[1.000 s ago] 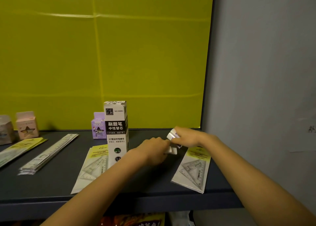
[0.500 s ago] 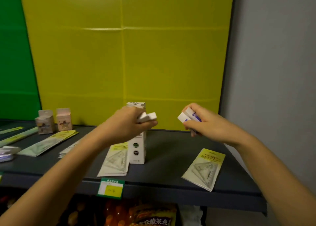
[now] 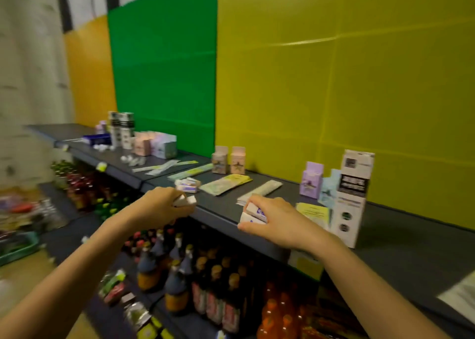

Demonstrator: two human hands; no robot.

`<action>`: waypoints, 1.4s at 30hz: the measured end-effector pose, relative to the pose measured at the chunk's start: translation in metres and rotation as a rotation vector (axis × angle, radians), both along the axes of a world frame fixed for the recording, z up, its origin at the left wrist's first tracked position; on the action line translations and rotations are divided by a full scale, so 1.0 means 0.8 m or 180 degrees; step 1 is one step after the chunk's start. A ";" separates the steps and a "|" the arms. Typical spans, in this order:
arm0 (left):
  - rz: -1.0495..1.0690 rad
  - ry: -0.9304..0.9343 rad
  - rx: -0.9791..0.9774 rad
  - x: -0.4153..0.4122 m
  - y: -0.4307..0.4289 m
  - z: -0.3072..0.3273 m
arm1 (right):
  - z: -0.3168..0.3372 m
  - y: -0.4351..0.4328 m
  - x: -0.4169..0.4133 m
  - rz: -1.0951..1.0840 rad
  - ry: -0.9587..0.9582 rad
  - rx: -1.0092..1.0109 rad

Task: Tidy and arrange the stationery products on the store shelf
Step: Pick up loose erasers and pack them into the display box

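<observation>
Nearest the camera, I saw both forearms reaching up from the bottom of the frame toward the front edge of the dark shelf (image 3: 401, 256). The left hand (image 3: 159, 206), left of centre, was curled tight around small white erasers (image 3: 185, 200), their ends poking out past the fingers just over the shelf lip. The right hand (image 3: 276, 223), at centre, was clamped palm-down on a small stack of white erasers with blue print (image 3: 253, 214), thumb at the lower left; whether that stack touched the shelf I could not tell.

Below the shelf edge, in the lower middle, stood rows of bottles (image 3: 177, 277).

Just right of the right hand a yellow-topped packet (image 3: 312, 211) lay flat, and beside it a tall white and black box (image 3: 353, 197) stood upright. Behind that box were a pale blue box (image 3: 327, 191) and a purple box (image 3: 311, 179).

Above the left hand, more erasers (image 3: 189, 184) lay loose on the shelf, with flat ruler packets (image 3: 226, 183) beside them. Further back two small star-print boxes (image 3: 228, 160) stood against the yellow panel (image 3: 334, 81). In the upper left, blurred, more boxes (image 3: 144, 141) were clustered before the green panel (image 3: 164, 69).
</observation>
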State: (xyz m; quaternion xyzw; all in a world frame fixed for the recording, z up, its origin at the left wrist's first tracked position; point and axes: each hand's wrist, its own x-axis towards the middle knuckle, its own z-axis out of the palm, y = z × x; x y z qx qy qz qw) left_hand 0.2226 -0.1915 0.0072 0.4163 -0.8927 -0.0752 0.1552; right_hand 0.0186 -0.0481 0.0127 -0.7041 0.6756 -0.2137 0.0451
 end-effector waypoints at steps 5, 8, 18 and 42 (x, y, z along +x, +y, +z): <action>0.0405 -0.0105 0.0040 0.107 -0.050 -0.012 | -0.019 -0.093 0.070 0.0273 -0.0079 0.0113; 0.0551 -0.0209 -0.0027 0.169 -0.083 -0.017 | -0.029 -0.149 0.117 0.0430 -0.0173 0.0133; 0.0800 -0.0266 -0.0307 0.334 -0.190 -0.012 | -0.023 -0.319 0.270 0.0648 -0.0222 0.0247; 0.1206 0.0294 -0.0560 0.497 -0.601 -0.022 | -0.012 -0.801 0.459 0.0947 -0.0651 0.0253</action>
